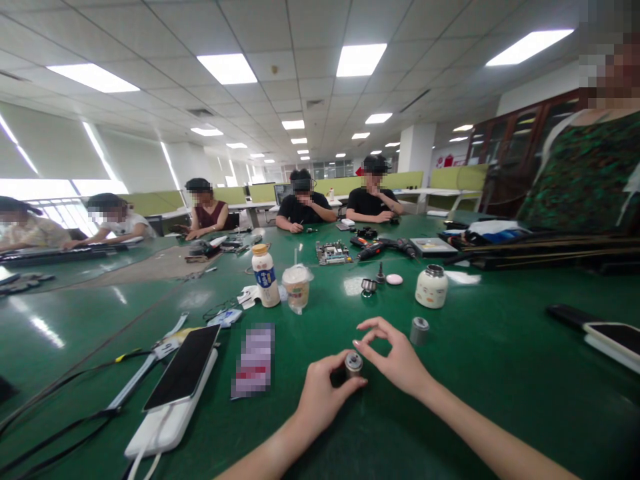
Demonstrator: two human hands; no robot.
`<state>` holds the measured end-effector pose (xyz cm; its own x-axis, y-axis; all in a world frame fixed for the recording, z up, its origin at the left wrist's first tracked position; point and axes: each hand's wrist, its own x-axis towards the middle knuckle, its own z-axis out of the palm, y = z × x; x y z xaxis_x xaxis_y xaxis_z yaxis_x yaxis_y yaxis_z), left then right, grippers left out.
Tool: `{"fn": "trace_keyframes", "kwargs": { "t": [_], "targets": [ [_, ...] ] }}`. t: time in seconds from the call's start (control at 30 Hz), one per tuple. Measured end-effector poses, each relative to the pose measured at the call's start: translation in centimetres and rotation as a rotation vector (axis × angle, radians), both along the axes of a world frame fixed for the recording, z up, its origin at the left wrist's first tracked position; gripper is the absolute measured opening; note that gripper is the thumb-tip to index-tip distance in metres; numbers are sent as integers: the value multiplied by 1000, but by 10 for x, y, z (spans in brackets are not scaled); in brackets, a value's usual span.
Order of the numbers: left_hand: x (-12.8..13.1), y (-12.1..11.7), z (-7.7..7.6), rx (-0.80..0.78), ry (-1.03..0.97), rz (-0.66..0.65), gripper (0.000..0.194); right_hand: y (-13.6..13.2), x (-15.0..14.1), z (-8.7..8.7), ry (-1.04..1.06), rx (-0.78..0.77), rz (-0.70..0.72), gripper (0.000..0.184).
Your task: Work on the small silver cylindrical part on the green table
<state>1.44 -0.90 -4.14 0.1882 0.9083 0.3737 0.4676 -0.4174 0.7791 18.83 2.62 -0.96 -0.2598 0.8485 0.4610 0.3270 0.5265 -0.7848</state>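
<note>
On the green table, my left hand [327, 383] is closed around a small metal cylinder [353, 364], thumb on the near side and fingers on the far side. The cylinder stands upright, its round top with a dark centre facing up. Just above and to the right of it hovers my right hand [395, 353]. Its thumb and forefinger curve toward each other with a small gap between the tips, and I see nothing between them. A second, similar metal cylinder [419, 330] stands on the table beyond my right hand.
Left lie a phone [184, 367] on a white power bank [175, 427], cables, and a purple packet [253, 360]. Ahead stand a bottle [265, 277], a plastic cup [297, 288] and a white flask [431, 287]. A circuit board [333, 253] and power drills [383, 247] lie farther back. Several people sit opposite.
</note>
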Motion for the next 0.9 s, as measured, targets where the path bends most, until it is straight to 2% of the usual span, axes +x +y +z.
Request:
{"fn": "trace_keyframes", "kwargs": {
  "t": [0.07, 0.17, 0.3, 0.43, 0.57, 0.73, 0.8, 0.9],
  "targets": [
    [0, 1, -1, 5, 0, -4, 23, -1, 0, 0, -8, -1, 63, 25],
    [-1, 1, -1, 15, 2, -5, 25, -5, -3, 0, -31, -42, 119, 17],
    [-1, 1, -3, 17, -5, -7, 29, -6, -6, 3, -9, -32, 78, 12],
    [-2, 2, -4, 15, -17, -9, 29, 9, 7, 4, 64, 10, -5, 17],
    [-2, 2, -3, 15, -24, -3, 31, 35, 31, -14, 7, -8, -116, 17],
    [-2, 3, -6, 11, -28, 3, 34, 50, 45, -46, -70, -64, -26, 15],
    [-2, 4, -8, 10, -29, 10, 35, 50, 44, -51, -71, -69, -5, 17],
    [-2, 4, -9, 14, -22, 15, 36, 50, 42, -51, -68, -82, 10, 14]
  ]
}}
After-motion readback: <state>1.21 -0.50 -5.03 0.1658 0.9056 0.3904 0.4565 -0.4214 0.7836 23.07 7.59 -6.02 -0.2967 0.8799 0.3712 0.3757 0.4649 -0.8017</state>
